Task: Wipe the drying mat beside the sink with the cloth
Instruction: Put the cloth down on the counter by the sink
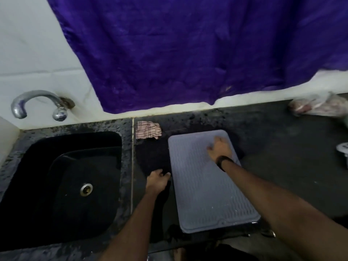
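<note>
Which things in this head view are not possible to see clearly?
- Right hand on the drying mat: motion blur hides the fingers.
- Left hand: it grips something dark; dim light hides what.
- Object at the right edge: cut off.
- Plastic bag: contents blurred.

drying mat (211, 185): grey, matt, ribbed, rubbery look | sink (62, 178) left of mat: black, smooth, dull sheen; metal drain ring | tap (37, 104): shiny chromed metal | counter (282, 140) round mat: dark speckled stone, wet-looking | cloth (147, 129) behind mat's left corner: checked woven fabric | curtain (188, 53): purple soft fabric
</note>
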